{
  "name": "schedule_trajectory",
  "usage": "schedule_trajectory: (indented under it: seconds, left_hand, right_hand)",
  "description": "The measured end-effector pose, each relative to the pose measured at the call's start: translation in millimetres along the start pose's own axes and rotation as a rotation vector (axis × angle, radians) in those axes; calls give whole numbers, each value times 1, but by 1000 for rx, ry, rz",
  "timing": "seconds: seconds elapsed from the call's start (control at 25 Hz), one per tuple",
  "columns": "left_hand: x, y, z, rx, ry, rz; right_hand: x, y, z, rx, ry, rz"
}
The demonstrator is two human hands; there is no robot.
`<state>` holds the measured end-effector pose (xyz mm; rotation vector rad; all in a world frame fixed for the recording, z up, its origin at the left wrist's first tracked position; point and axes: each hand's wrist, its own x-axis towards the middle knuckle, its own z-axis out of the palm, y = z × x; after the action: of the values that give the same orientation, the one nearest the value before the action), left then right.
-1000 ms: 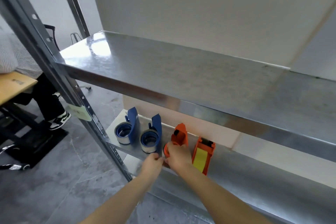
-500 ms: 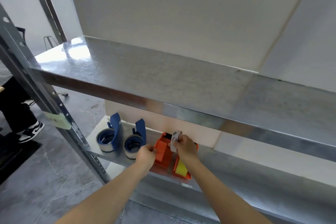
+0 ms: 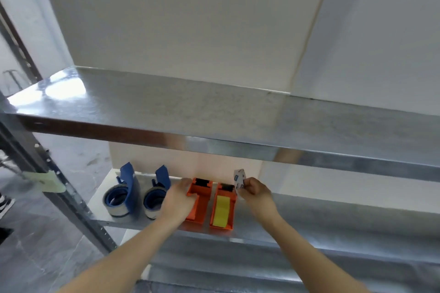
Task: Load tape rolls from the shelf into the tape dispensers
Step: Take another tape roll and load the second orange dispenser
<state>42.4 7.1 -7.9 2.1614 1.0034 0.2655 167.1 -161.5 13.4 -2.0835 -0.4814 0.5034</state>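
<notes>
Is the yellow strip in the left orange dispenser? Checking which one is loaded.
No, the yellow strip lies in the right orange plastic dispenser; the left orange dispenser shows none.

Both arms stretched forward, left hand [image 3: 177, 200] flat and palm-down, right hand [image 3: 256, 189] raised with fingers pinched together

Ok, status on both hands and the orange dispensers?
Left hand resting on left orange dispenser. Right hand pinching small white roll above right orange dispenser. Both dispensers flat on lower shelf. Nothing in the way.
</notes>
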Motion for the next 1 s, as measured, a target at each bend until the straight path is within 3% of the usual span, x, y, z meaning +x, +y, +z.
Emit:
schedule_trajectory:
  seconds: [0.4, 0.6, 1.0]
  left_hand:
    - [-41, 149, 107, 11, -449, 187]
    - [-91, 242, 202, 113, -538, 307]
    - [-233, 431, 395, 178, -733, 536]
  right_hand:
    - [-62, 88, -169, -236, 255, -21]
    - [-111, 161, -294, -421, 337, 13]
    - [-229, 311, -514, -491, 454, 203]
